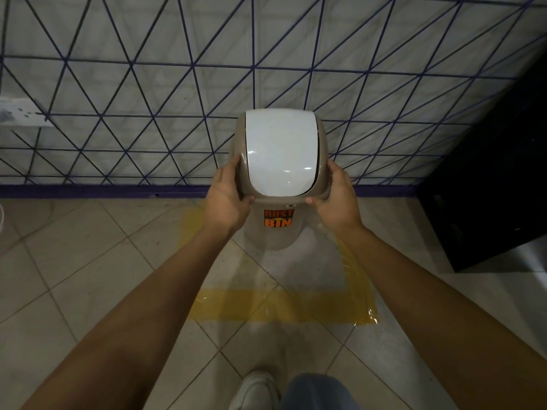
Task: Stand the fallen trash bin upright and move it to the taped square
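Both the left hand [226, 199] and right hand [336, 198] gripped the upright trash bin [279, 232] within the taped square [284, 306]; release remained.

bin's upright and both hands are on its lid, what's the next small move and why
Probably lower it straight down and let go. The trash bin is upright, gripped by the left hand and right hand, and its base appears to be inside the yellow taped square.

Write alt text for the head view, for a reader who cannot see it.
Both hands, left hand and right hand, grip the lid rim of an upright beige trash bin over a yellow taped square on tiled floor, beside a patterned wall.
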